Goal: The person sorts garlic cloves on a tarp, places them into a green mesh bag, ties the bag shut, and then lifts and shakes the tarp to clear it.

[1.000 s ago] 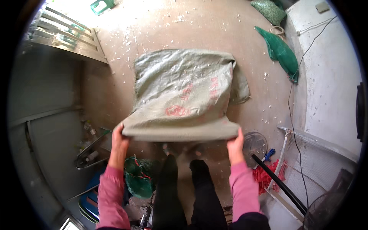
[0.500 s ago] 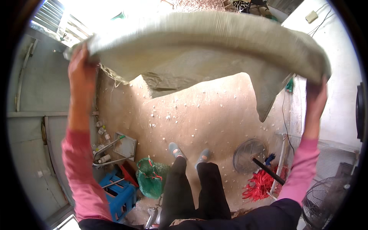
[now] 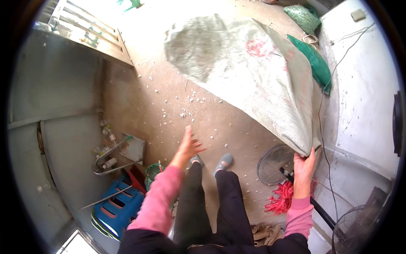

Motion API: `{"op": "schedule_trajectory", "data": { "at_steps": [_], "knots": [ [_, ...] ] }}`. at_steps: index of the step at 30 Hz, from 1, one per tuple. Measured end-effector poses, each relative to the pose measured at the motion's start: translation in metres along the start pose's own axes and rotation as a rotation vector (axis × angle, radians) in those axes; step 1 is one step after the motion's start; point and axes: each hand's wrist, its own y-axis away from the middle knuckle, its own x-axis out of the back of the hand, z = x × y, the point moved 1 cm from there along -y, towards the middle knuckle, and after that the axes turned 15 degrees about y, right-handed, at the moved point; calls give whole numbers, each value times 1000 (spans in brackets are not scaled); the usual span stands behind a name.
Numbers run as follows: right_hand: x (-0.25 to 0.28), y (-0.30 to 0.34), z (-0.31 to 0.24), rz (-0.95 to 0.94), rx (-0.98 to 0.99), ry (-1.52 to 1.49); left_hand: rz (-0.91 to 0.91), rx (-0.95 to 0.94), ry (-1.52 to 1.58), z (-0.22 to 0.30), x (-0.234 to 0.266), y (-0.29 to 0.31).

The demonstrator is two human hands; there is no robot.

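A large pale woven sack (image 3: 258, 72) with faded red print spreads from the upper middle down to the right. My right hand (image 3: 305, 169) grips its near corner, beside the wall on the right. The sack's far end is blurred and reaches toward the bright floor at the top. My left hand (image 3: 189, 146) hangs in the air over the floor, a little in front of my feet, with its fingers spread and nothing in them. It is well apart from the sack.
Green sacks (image 3: 315, 63) lie along the right wall. Near my right arm are a round mesh fan cover (image 3: 275, 165), red strands (image 3: 280, 198) and a black cable. A blue stool (image 3: 118, 207) and a metal frame stand left. White bits (image 3: 183, 114) litter the floor.
My left hand has let go of the sack and come down toward the middle. The sack has swung to the right and unfolded; my right hand, still gripping it, is lower and nearer.
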Motion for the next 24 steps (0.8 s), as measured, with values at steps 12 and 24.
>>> {"op": "schedule_trajectory", "data": {
  "at_steps": [12,24],
  "knots": [
    [68,219,6,-39,-183,444,-162,-72,355,-52,-159,-122],
    [51,-100,-35,-67,324,578,-302,-827,-421,118,-260,-86]
  ]
}}
